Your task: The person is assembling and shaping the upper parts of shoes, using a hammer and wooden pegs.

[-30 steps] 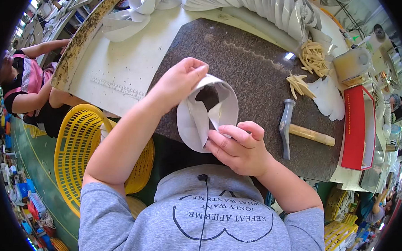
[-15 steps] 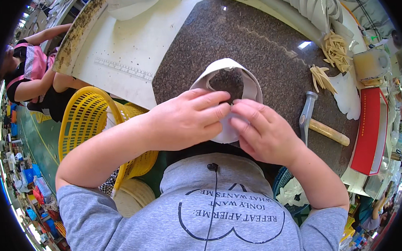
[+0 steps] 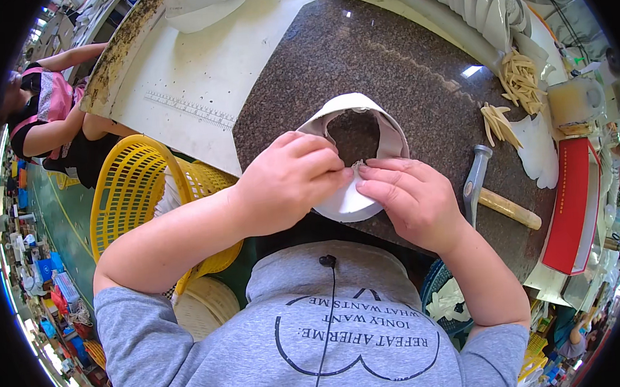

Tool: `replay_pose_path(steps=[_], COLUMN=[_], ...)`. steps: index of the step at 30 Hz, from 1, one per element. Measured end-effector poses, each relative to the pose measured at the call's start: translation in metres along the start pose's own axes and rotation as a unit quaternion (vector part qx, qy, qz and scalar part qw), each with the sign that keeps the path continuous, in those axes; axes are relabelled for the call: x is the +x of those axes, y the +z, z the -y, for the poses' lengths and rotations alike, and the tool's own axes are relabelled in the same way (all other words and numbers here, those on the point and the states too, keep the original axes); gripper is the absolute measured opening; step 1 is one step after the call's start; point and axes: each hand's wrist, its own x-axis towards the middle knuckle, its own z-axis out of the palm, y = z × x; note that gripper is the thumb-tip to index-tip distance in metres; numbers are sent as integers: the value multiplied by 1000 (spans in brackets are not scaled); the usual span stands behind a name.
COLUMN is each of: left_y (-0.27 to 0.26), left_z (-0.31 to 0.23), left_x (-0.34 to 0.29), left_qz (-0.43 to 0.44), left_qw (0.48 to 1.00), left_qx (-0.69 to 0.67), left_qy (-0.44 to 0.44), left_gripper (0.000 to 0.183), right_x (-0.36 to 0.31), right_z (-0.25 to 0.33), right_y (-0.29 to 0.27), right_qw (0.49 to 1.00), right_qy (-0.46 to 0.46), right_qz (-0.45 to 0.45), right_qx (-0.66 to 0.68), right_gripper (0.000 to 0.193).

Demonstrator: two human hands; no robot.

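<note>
Your 2 hands meet at 1 curled white piece (image 3: 347, 204), an open ring at the near edge of the speckled dark slab (image 3: 305, 76). Your left hand (image 3: 287, 184) has curled fingers pinching its near side; your right hand (image 3: 419, 201) pinches just beside. It looks light, smooth and springy, probably easily creased; that near side seems the best hold. Upside-down lettering crosses your grey shirt (image 3: 255, 362); small characters line the red box (image 3: 567, 210).
</note>
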Motion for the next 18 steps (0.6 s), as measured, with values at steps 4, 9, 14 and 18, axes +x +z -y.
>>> replay_pose_path(steps=[4, 9, 14, 18], left_y=[-2, -6, 4, 8], left_z=[-8, -2, -20, -46], left_x=[-3, -24, -54, -72], left_qz=[27, 101, 69, -87], left_qw=[994, 992, 995, 985], left_qx=[95, 77, 72, 84], left_qy=[47, 28, -27, -120], left_gripper=[40, 50, 55, 47], right_x=[-8, -12, -13, -21], right_z=[-1, 5, 6, 10], right_y=[-3, -7, -8, -1], right_qw=[998, 994, 993, 995], right_qy=[-23, -12, -4, 27], right_qz=[61, 107, 122, 99], right_qx=[-11, -11, -7, -3], right_gripper=[26, 27, 27, 28])
